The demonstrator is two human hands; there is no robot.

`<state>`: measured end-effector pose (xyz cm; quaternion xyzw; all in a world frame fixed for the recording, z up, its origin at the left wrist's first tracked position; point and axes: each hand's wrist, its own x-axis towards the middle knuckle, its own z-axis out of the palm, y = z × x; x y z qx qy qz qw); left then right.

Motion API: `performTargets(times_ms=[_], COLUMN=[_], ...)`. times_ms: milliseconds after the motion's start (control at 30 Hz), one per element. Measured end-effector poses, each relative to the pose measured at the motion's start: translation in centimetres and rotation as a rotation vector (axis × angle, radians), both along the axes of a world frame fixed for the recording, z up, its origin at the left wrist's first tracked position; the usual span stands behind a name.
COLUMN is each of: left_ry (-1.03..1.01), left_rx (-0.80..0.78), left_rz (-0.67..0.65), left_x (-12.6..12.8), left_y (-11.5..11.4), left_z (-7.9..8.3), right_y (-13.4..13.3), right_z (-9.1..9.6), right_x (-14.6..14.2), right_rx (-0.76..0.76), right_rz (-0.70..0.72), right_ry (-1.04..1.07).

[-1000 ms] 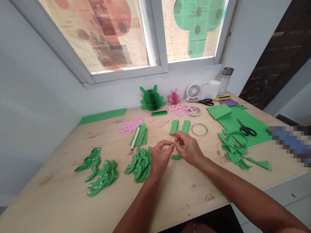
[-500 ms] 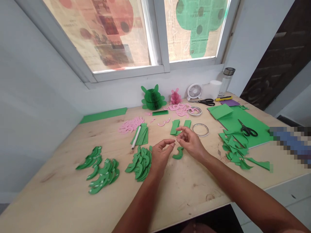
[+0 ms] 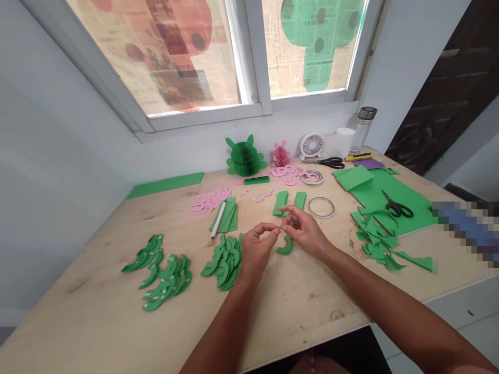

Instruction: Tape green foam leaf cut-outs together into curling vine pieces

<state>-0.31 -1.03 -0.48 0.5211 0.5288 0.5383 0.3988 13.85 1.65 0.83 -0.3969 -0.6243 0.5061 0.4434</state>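
My left hand (image 3: 260,248) is closed in a pinch, thumb against index finger, beside a pile of curved green paper pieces (image 3: 225,262). My right hand (image 3: 304,228) is pinched too, its fingertips almost meeting those of the left. Whatever sits between the fingertips is too small to make out. One curved green paper cutout (image 3: 286,246) lies on the table just below the right fingers. Folded green paper strips (image 3: 299,200) and a thin roll of double-sided tape (image 3: 322,206) lie beyond the right hand.
Curved green pieces with white tape bits (image 3: 169,283) lie at left. A white pen (image 3: 218,220) rests on green strips. Pink cutouts (image 3: 210,200) and a green honeycomb paper figure (image 3: 246,157) are farther back. Black scissors (image 3: 396,204) and green scraps (image 3: 376,239) lie right.
My right hand has shifted slightly left, bringing its fingertips closer to my left hand. The left hand stays nearly in place.
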Motion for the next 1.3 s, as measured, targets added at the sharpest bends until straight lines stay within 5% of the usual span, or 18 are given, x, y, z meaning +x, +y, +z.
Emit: performTargets(times_ms=[1300], left_ry=[0.008], left_rx=[0.002], left_rz=[0.042], left_x=[-0.39], left_y=[0.25], left_z=[0.05], right_y=[-0.07], right_z=[0.53], right_x=[0.07], right_rx=[-0.112], right_rz=[0.042], right_ry=[0.175])
